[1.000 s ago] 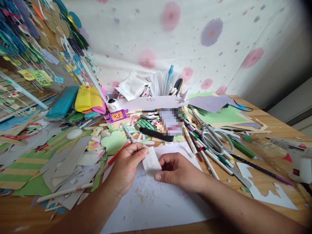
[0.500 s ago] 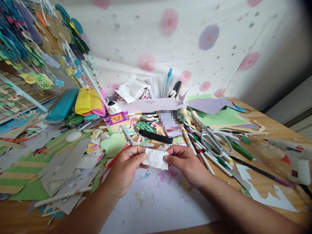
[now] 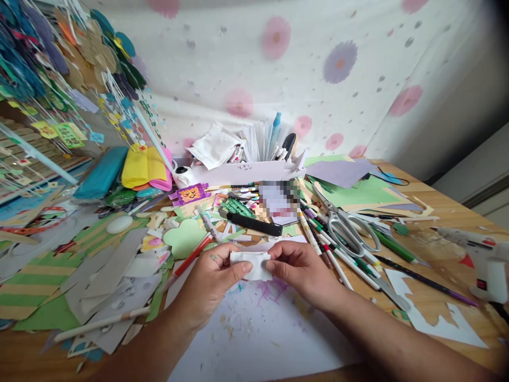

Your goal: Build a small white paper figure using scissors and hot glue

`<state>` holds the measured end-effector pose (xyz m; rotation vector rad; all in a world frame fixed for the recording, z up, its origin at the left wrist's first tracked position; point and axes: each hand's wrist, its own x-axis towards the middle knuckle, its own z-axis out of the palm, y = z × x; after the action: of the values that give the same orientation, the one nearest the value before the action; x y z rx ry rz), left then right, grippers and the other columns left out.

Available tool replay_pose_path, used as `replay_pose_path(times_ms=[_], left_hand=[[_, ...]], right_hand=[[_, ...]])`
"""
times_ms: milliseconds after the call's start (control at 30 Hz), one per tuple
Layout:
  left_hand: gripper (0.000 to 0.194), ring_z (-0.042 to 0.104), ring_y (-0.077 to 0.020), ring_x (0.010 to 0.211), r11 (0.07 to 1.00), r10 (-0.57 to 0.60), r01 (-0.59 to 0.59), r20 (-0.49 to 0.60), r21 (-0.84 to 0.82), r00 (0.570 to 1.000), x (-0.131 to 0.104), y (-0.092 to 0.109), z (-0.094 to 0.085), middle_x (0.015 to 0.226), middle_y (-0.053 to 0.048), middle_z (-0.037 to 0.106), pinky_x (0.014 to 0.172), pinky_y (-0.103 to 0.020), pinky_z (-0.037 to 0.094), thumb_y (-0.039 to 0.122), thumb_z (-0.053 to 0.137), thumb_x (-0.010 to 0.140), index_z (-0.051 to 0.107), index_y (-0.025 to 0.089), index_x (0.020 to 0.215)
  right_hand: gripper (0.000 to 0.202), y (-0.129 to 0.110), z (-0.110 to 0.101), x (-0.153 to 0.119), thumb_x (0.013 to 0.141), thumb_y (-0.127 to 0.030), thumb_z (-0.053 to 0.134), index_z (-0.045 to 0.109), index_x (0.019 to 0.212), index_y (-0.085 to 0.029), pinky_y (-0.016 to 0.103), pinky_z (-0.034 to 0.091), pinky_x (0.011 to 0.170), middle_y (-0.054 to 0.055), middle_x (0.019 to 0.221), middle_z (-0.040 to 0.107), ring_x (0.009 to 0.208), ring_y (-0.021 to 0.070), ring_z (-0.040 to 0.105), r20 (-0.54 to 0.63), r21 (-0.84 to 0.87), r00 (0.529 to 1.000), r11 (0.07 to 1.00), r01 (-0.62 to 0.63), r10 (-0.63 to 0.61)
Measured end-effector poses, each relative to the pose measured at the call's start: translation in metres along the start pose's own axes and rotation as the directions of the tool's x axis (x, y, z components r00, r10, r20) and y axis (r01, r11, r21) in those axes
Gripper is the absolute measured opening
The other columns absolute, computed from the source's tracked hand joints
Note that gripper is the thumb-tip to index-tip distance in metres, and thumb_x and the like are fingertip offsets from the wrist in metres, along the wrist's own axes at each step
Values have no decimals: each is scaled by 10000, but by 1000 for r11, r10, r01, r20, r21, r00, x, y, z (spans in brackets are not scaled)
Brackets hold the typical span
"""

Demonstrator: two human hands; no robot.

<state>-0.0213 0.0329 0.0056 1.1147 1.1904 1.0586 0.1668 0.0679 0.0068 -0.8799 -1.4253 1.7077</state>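
Note:
A small folded white tissue (image 3: 258, 267) is stretched between my two hands, above the white paper sheet (image 3: 258, 329). At its left end, my left hand (image 3: 212, 278) pinches it with the thumb lying across the front. My right hand (image 3: 304, 270) grips the opposite end between thumb and curled fingers. Along the tissue's top edge the layers stand slightly apart. The fingers behind it are partly hidden. Pink and yellowish marks stain the sheet below.
Silver scissors (image 3: 350, 228), several markers and a black utility knife (image 3: 254, 224) lie behind my hands. At the far right is a hot glue gun (image 3: 477, 260). Paper scraps (image 3: 107, 270) cover the left side. A white box (image 3: 238, 172) of supplies stands at the back.
The tissue has gone from a flatter piece to a folded one with its layered edge on top. My left thumb has moved right across its front.

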Motion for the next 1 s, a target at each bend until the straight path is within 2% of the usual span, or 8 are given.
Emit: replay_pose_path(times_ms=[167, 267, 467, 700, 867, 1000], left_hand=[[181, 425, -105, 634, 997, 18, -20, -17, -73, 1000, -1, 4, 1, 657, 43, 530, 577, -210, 355, 304, 719, 767, 605, 168, 728], [118, 433, -98, 614, 990, 23, -23, -6, -139, 1000, -2, 7, 3, 628, 52, 518, 565, -198, 363, 270, 716, 774, 640, 181, 754], [96, 509, -119, 664, 977, -2, 3, 2, -211, 1000, -2, 8, 4, 661, 37, 561, 604, -214, 429, 265, 712, 781, 659, 188, 765], [159, 532, -117, 701, 982, 7, -7, -1, -190, 1000, -2, 4, 4, 733, 23, 638, 634, -207, 435, 302, 755, 753, 661, 183, 802], [198, 567, -154, 818, 981, 23, -19, 23, -192, 999, -1, 3, 3, 851, -3, 676, 723, -241, 448, 294, 755, 756, 668, 197, 906], [149, 553, -143, 774, 988, 34, -31, 18, -149, 999, -2, 3, 3, 793, 9, 640, 696, -229, 437, 296, 727, 776, 654, 193, 855]], right_hand=[[237, 2, 0, 1, 691, -319, 742, 579, 677, -147, 234, 329, 555, -30, 639, 522, 586, 94, 428, 29, 40, 999, 999, 14, -15], [207, 1, 0, 1, 693, -297, 726, 594, 652, -143, 237, 332, 558, -31, 614, 529, 570, 91, 425, 28, 34, 1000, 999, -7, 6], [114, -3, -2, 0, 674, -241, 685, 645, 700, -137, 254, 374, 597, -5, 639, 601, 597, 114, 498, 32, 70, 998, 996, -49, 47], [280, 1, 0, 1, 721, -378, 741, 589, 676, -147, 243, 345, 581, -23, 631, 538, 593, 100, 446, 5, 55, 1000, 998, 23, -23], [340, 1, -1, 0, 734, -441, 745, 578, 688, -149, 238, 345, 592, -23, 652, 529, 609, 97, 436, -10, 50, 998, 996, 68, -68], [330, 1, -2, 0, 788, -453, 699, 591, 710, -152, 234, 352, 590, -21, 653, 527, 612, 97, 442, 10, 42, 995, 994, 102, -103]])
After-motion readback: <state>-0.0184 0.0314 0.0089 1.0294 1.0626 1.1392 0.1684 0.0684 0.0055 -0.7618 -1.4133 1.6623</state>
